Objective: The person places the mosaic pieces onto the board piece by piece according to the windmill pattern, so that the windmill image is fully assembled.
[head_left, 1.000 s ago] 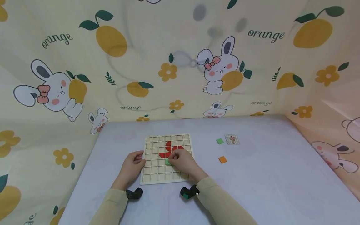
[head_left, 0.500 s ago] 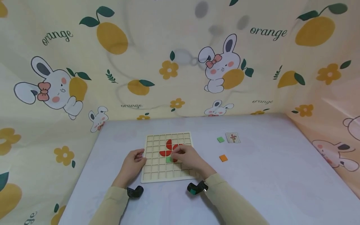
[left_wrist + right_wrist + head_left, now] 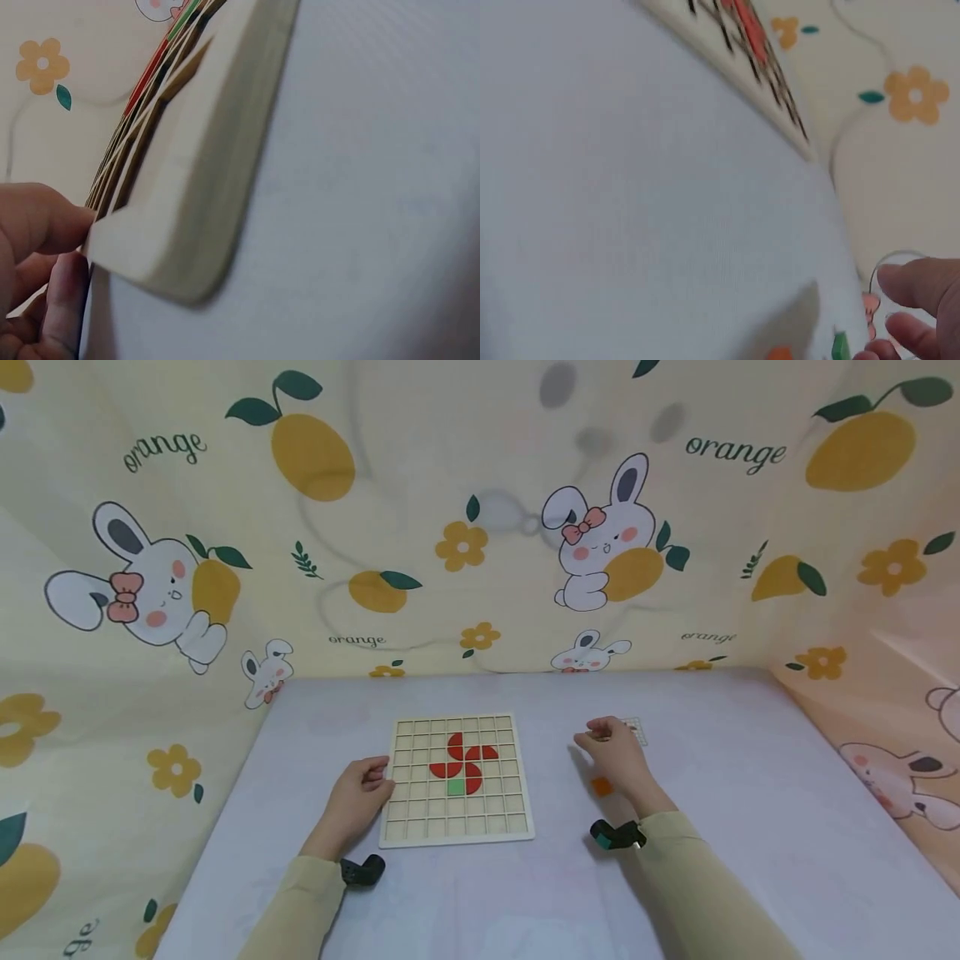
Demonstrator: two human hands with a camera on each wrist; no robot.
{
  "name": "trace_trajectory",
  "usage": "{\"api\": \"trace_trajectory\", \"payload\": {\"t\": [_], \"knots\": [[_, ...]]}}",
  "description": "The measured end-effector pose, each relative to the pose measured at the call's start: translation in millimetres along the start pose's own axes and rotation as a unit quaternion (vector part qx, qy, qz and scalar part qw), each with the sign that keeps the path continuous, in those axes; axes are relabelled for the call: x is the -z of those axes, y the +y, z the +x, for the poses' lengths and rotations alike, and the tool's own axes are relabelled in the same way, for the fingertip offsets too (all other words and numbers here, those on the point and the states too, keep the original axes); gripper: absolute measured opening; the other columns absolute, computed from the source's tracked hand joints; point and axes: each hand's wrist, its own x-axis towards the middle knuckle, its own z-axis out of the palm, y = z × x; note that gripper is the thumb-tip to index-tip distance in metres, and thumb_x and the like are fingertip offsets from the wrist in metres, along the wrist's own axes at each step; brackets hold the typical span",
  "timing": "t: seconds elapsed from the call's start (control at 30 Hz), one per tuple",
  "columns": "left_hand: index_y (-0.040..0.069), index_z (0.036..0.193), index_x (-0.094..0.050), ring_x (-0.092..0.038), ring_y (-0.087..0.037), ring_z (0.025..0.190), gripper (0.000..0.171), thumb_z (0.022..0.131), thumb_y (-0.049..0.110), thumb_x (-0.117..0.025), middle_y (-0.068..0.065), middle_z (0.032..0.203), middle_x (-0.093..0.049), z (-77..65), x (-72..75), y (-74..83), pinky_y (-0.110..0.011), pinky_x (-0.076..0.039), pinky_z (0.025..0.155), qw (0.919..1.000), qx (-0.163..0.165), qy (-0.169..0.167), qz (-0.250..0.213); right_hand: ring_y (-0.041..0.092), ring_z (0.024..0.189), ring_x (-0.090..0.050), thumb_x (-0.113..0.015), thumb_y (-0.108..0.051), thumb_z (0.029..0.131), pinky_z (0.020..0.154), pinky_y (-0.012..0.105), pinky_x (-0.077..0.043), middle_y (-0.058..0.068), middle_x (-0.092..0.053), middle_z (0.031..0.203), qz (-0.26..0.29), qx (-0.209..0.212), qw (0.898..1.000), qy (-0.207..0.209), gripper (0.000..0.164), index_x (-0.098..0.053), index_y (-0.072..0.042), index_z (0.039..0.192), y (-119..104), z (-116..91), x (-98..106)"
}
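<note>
My left hand [image 3: 358,797] holds the left edge of a pale grid board [image 3: 420,820], its thumb [image 3: 64,221] at the rim in the left wrist view. On the board several red curved tiles [image 3: 473,778] form a pinwheel, and a green square tile [image 3: 456,787] sits in a cell below them. My right hand [image 3: 617,758] hovers right of the board, thumb and forefinger apart with nothing between them. Close to its fingers a second green tile [image 3: 841,345] shows in the right wrist view; the hand hides it in the head view.
An orange square tile [image 3: 603,787] lies just below the right hand. Partly covered by that hand is a small gridded picture card [image 3: 637,730]. The white tabletop [image 3: 465,902] meets a printed cloth backdrop [image 3: 420,643] at the back and sides.
The right hand has left the green tile on the board and moved right, over the loose green tile and card. The left hand stays at the board's edge.
</note>
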Motion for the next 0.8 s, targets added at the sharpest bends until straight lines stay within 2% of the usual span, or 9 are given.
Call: {"api": "trace_trajectory", "payload": {"t": [0.17,0.47,0.63,0.8], "knots": [[0.008,0.137,-0.049,-0.05,-0.021,0.108,0.049,0.091,0.016,-0.063,-0.008,0.12,-0.051,-0.8,-0.9,0.7,-0.037,-0.046,0.093,1.0,0.0,-0.004,0.0,0.032,0.109,-0.046,-0.061,-0.036,0.094,0.093,0.044,-0.047,0.016,-0.048,0.125,-0.015,-0.033,0.999,0.011,0.052,-0.046,-0.004,0.132,5.8,1.6,9.1],[0.01,0.138,-0.048,-0.049,-0.02,0.108,0.05,0.091,0.017,-0.063,-0.007,0.12,-0.05,-1.0,-2.8,0.1,-0.036,-0.046,0.094,0.9999,0.013,0.001,-0.001,0.033,0.105,-0.046,-0.06,-0.033,0.095,0.09,0.043,-0.048,0.017,-0.049,0.121,-0.031,-0.04,0.998,0.025,0.047,-0.048,-0.003,0.129,10.4,7.2,9.5],[0.011,0.138,-0.049,-0.049,-0.02,0.107,0.05,0.09,0.018,-0.063,-0.006,0.119,-0.05,-0.4,-2.4,-1.6,-0.036,-0.046,0.094,0.9999,0.017,0.0,0.0,0.031,0.101,-0.048,-0.063,-0.033,0.094,0.083,0.038,-0.049,0.016,-0.051,0.115,-0.044,-0.042,0.998,0.011,0.045,-0.049,-0.004,0.124,10.5,7.8,9.2],[0.01,0.138,-0.049,-0.049,-0.02,0.107,0.05,0.09,0.018,-0.063,-0.006,0.119,-0.05,-0.6,-1.6,-1.1,-0.036,-0.046,0.094,0.9999,0.017,0.001,-0.001,0.029,0.097,-0.047,-0.067,-0.035,0.091,0.074,0.033,-0.047,0.014,-0.05,0.109,-0.066,-0.019,0.998,-0.015,0.046,-0.048,-0.003,0.118,16.0,5.6,12.6]]}}
